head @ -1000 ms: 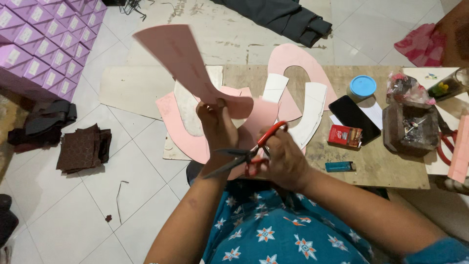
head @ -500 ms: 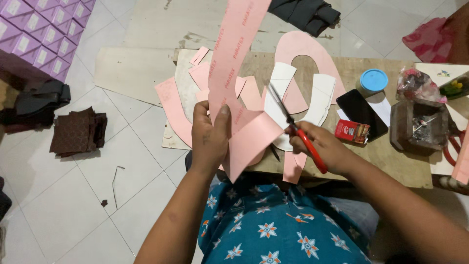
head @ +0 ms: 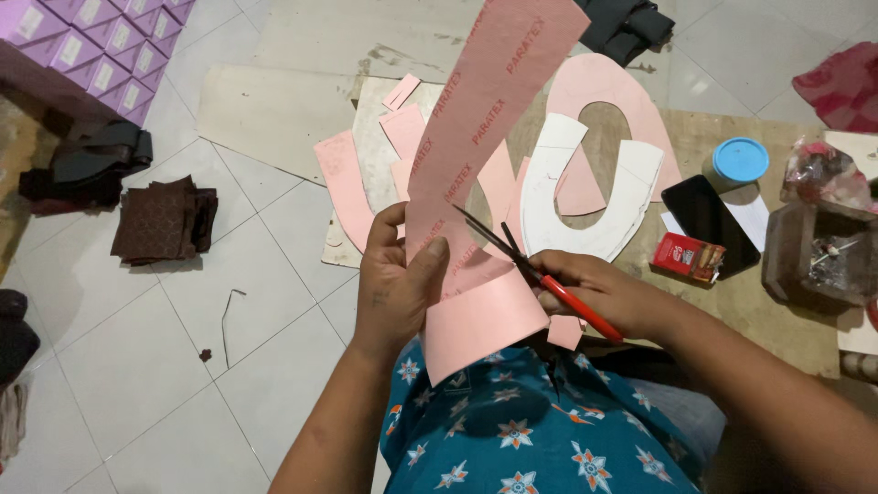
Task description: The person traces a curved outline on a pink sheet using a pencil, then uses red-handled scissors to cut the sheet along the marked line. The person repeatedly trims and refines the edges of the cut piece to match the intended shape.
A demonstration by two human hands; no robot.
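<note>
At the far left we see stacked purple boxes and, nearer, a pile of dark brown squares on the tiled floor; neither is near the work. Moving rightward, we come to the left hand, raised above the lap and closed around the pink sheet, thumb pressed on its near face and fingers wrapped behind; the sheet's long axis runs upward and slightly rightward, out of the top of the view, while its wider lower end hangs just below the thumb. Directly right of that thumb we find the scissors, blades parted and pointing up-left, their tips touching or just beside the sheet's right edge; we judge the blades lie across the strip's length rather than along it. The right hand grips the red handles, fingers curled shut around them, and sits level with the left hand, the sheet between the two. Further right lie a white U-shaped cutout, a black phone and a blue lid on the low board.
</note>
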